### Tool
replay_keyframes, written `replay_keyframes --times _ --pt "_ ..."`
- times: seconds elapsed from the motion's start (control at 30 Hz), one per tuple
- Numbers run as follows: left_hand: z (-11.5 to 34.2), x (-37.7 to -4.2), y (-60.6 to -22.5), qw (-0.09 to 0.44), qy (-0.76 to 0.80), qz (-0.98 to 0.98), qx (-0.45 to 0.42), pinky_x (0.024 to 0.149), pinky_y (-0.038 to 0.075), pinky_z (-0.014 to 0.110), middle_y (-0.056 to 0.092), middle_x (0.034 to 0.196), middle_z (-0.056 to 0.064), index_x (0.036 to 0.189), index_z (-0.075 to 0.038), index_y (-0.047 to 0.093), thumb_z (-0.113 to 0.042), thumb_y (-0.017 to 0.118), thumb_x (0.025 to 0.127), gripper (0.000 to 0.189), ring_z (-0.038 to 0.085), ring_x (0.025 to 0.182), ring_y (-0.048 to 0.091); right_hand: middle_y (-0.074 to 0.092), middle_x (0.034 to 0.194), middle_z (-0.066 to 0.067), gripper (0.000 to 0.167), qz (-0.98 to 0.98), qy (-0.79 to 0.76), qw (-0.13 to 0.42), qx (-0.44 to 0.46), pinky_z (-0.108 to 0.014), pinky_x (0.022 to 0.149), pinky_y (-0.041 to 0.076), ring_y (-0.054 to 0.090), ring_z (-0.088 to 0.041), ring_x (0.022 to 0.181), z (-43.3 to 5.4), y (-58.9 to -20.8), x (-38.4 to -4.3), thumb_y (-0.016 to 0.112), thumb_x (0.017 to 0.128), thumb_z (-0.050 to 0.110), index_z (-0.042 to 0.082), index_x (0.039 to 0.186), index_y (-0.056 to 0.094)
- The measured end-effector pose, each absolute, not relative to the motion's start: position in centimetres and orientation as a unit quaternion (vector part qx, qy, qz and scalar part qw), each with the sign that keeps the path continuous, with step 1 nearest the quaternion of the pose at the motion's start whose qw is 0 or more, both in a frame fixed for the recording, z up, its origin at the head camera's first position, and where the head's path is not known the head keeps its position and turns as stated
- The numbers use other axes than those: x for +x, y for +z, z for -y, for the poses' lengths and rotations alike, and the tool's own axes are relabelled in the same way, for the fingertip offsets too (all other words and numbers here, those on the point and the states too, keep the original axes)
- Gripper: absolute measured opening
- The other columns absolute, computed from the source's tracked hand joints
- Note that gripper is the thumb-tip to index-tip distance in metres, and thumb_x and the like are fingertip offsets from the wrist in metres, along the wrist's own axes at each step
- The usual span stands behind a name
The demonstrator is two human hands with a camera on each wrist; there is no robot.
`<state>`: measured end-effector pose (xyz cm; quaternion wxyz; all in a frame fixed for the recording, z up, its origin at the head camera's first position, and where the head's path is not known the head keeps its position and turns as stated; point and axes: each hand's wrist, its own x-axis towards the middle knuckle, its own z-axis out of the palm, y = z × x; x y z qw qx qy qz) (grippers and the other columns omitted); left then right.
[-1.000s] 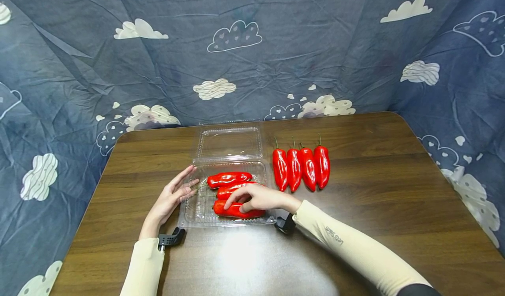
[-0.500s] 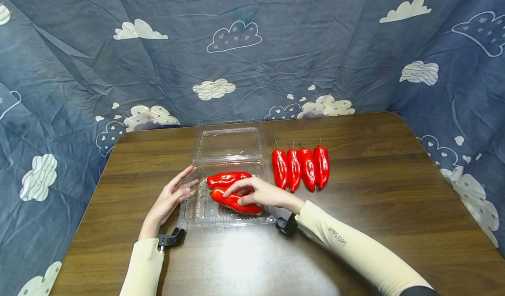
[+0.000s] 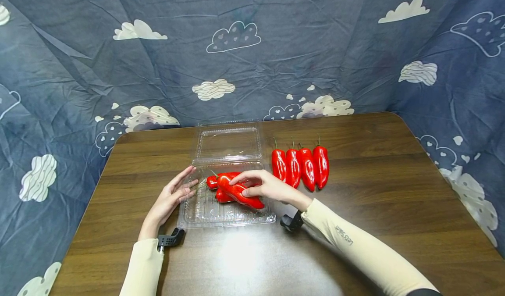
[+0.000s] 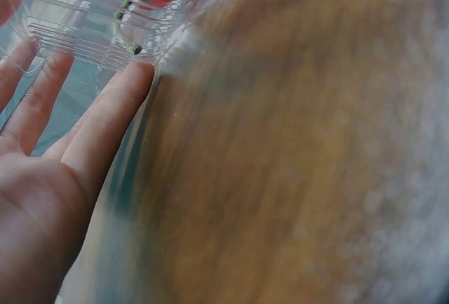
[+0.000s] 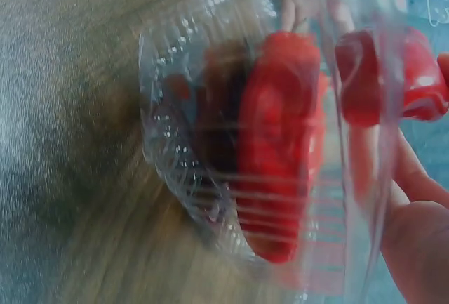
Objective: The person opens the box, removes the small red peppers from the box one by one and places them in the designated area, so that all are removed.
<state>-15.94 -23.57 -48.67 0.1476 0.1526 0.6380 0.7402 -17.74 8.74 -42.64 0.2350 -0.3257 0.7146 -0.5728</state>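
Note:
A clear plastic clamshell box lies with its lid folded back. My right hand grips a red pepper between thumb and fingers, tilted over two more red peppers in the box, which it partly covers. One of those lower peppers shows through the plastic in the right wrist view. At the box's left wall rests my left hand, its fingers nearly straight with the tips at the plastic. The left wrist view shows a green pepper stem just inside that wall.
Several red peppers lie side by side, stems away from me, on the wooden table right of the box. Behind the table hangs a blue cloud-patterned cloth.
My right hand has lifted the nearest pepper in the box and carried it away from me, across the other two, tilting it. The left hand has stayed in place.

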Motion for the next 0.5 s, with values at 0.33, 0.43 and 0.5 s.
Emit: replay_keyframes --times 0.33,0.43,0.5 --pt "23.5 -15.9 -48.6 0.148 0.742 -0.637 0.149 0.101 0.042 0.034 0.017 0.157 0.017 0.152 -0.005 0.021 0.006 0.043 0.095 0.062 0.045 0.135 0.024 0.062 0.121 -0.003 0.037 -0.731 -0.578 0.224 -0.286 -0.032 0.086 0.048 0.055 -0.020 0.106 -10.1 -42.3 -17.9 0.063 0.088 0.003 0.007 0.124 0.063" --pt "23.5 -15.9 -48.6 0.147 0.742 -0.637 0.149 0.100 0.042 0.033 0.017 0.157 0.017 0.152 -0.005 0.021 0.005 0.043 0.095 0.062 0.045 0.135 0.025 0.062 0.120 -0.004 0.036 -0.731 -0.581 0.216 -0.284 -0.031 0.087 0.048 0.056 -0.021 0.106 -10.5 -42.4 -17.9 0.063 0.088 0.002 0.006 0.124 0.063" --pt "23.6 -16.0 -48.6 0.147 0.741 -0.638 0.148 0.100 0.042 0.033 0.017 0.157 0.017 0.152 -0.005 0.021 0.005 0.043 0.095 0.062 0.044 0.135 0.025 0.062 0.121 -0.005 0.036 -0.730 -0.585 0.209 -0.285 -0.032 0.088 0.048 0.056 -0.022 0.106 -10.7 -42.4 -17.9 0.062 0.088 0.001 0.005 0.124 0.063"
